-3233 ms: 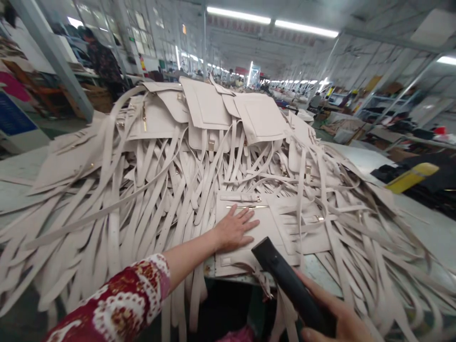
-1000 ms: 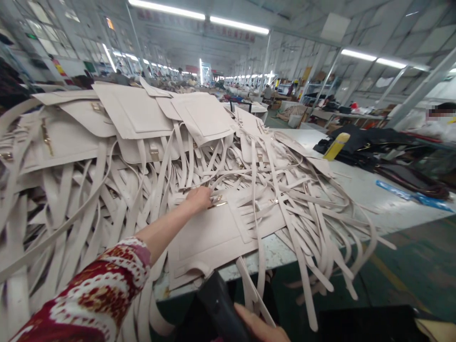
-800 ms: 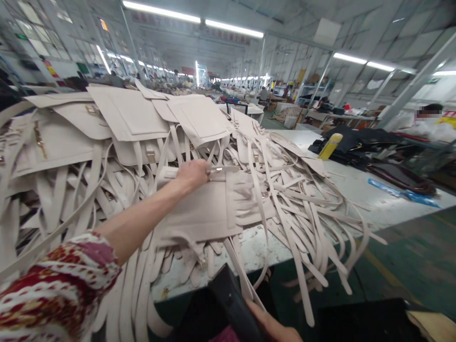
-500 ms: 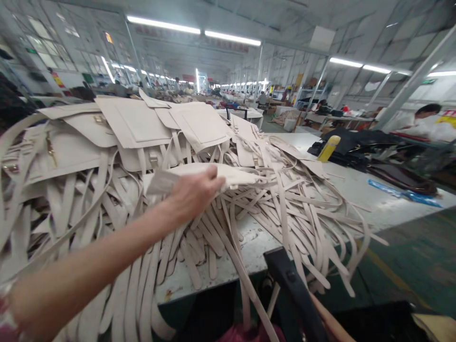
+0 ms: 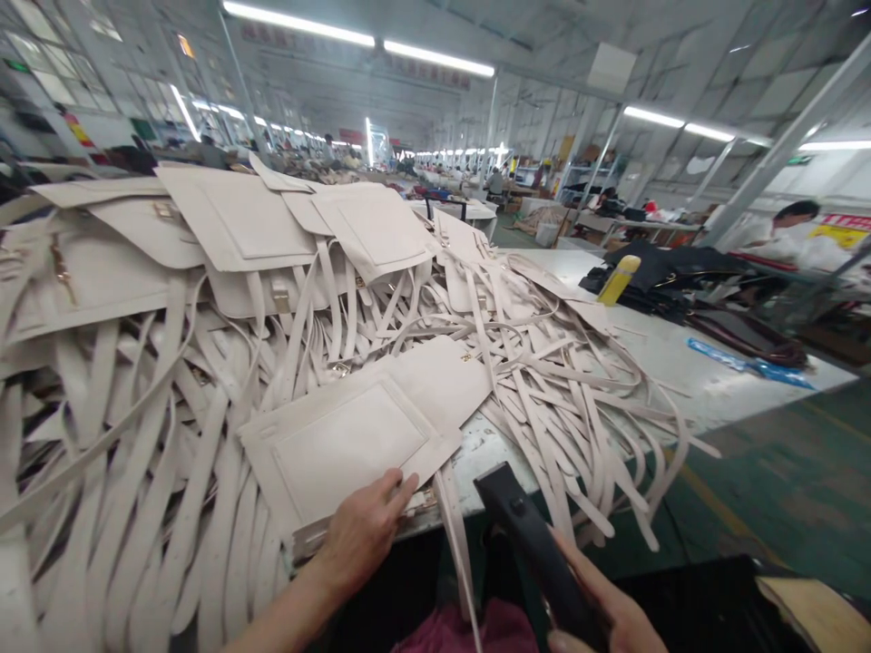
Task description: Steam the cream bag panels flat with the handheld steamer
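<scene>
A flat cream leather panel [image 5: 354,435] with a stitched rectangle lies face up at the near edge of the table, on top of loose straps. My left hand [image 5: 364,531] grips its near edge, fingers curled on top. My right hand [image 5: 605,612] is closed around a black tool [image 5: 537,553] that points up and to the left, just below the table edge. Behind the panel rises a big heap of cream bag pieces [image 5: 238,227] and long straps [image 5: 564,390] that hang over the edge.
The white table [image 5: 687,363] runs off to the right, with a yellow bottle [image 5: 619,279], dark material [image 5: 680,272] and a blue strip [image 5: 748,365] on it. A person in white [image 5: 776,231] sits far right. Green floor [image 5: 768,490] lies beside the table.
My left hand lifted the cream panel from the pile, turned it over and drew it toward me; it now lies flat at the table edge. The black tool stayed low in my right hand.
</scene>
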A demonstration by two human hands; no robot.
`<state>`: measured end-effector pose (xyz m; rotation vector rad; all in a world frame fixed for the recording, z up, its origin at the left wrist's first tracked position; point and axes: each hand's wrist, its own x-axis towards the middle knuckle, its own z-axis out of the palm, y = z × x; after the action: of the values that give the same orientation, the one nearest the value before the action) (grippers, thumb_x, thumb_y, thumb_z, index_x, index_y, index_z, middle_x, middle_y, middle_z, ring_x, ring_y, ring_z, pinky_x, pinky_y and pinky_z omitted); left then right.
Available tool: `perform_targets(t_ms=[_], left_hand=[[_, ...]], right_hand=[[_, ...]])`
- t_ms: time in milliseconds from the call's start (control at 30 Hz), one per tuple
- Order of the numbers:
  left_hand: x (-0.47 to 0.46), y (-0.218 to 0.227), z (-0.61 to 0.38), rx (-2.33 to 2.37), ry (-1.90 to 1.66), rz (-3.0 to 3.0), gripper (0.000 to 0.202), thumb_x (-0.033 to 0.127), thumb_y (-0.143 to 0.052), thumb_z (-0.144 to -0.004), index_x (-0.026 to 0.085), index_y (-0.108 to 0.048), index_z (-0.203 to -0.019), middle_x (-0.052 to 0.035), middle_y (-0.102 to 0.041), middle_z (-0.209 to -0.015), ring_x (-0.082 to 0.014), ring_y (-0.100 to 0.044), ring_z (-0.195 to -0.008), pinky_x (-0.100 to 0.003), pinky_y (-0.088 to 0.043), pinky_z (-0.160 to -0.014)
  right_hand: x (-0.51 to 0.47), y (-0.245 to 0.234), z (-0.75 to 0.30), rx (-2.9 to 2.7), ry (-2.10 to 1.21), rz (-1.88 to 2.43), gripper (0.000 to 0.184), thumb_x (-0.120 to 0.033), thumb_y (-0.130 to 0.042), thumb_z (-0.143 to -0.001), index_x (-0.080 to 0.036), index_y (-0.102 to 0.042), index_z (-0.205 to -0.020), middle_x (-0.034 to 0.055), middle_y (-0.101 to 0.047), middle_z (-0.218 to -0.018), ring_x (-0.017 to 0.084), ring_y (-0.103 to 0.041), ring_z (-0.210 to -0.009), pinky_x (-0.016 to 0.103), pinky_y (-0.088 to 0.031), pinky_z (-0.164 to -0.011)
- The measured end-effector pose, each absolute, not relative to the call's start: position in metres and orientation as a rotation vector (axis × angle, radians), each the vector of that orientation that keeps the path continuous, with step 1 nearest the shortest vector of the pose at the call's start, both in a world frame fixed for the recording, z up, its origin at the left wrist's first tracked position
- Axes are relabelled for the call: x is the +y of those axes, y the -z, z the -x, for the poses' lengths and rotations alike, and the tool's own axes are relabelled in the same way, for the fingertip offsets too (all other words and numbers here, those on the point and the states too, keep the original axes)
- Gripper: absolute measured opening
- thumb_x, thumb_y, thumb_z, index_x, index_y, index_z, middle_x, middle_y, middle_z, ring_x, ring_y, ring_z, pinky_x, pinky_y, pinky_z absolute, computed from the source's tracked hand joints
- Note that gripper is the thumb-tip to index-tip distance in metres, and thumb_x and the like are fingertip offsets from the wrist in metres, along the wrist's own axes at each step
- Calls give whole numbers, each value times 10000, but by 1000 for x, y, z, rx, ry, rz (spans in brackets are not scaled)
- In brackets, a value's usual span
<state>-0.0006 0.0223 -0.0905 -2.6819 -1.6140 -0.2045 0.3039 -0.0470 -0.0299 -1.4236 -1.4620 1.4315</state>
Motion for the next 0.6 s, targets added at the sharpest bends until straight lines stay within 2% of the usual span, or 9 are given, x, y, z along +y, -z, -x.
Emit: perform_targets(t_ms=[33,100,167,200,267,433,600], left_hand=[[21,91,0,-1612,224,2695,544,19,-371,-760,219,-345,-1265,-84,-447,-1179,-207,-548,-888,-354,-494,-751],[21,91,0,-1599,269,2724,541,36,-394,-754,207,-346,-1265,-91,-427,-1212,-218,-534,-941,-360,-485,-786],[22,90,2,-1589,294,2759,534,54,-400,-756,203,-343,-1266,-91,-416,-1232,-217,-534,-943,-356,-486,-788],[22,89,3,-1584,299,2780,527,59,-394,-759,203,-344,-1263,-87,-421,-1230,-211,-540,-926,-350,-491,-776],[23,88,5,-1571,307,2820,512,56,-374,-762,200,-354,-1253,-77,-445,-1206,-202,-549,-894,-340,-500,-752],[26,86,7,-1551,330,2869,527,40,-372,-728,185,-366,-1234,-69,-482,-1145,-206,-553,-866,-339,-501,-734],[27,86,8,-1592,387,2892,492,46,-357,-736,194,-388,-1204,-68,-496,-1084,-200,-555,-816,-339,-501,-702]], right_hand=[[-39,25,-298,-1470,-1466,1373,707,-276,-640,-635,-173,-413,-1296,57,-524,-1229,271,-470,-1123,288,-399,-937],[-19,19,-287,-1435,-1593,1336,722,-231,-612,-658,-204,-342,-1327,41,-632,-974,213,-619,-799,281,-525,-692],[3,18,-281,-1356,-1723,1352,763,-200,-582,-679,-222,-237,-1360,-24,-604,-671,140,-563,-471,217,-483,-408],[14,20,-280,-1330,-1772,1348,772,-195,-579,-682,-213,-214,-1363,-48,-564,-585,125,-526,-404,195,-447,-347],[34,24,-281,-1310,-1836,1304,754,-190,-582,-680,-186,-233,-1348,-58,-537,-523,119,-510,-374,182,-435,-318],[61,36,-285,-1331,-1928,1203,642,-168,-578,-698,-165,-328,-1289,-33,-564,-544,121,-521,-382,188,-441,-319],[70,31,-277,-1339,-1811,1195,615,-216,-588,-724,-163,-326,-1279,-25,-586,-544,110,-509,-371,182,-434,-340]])
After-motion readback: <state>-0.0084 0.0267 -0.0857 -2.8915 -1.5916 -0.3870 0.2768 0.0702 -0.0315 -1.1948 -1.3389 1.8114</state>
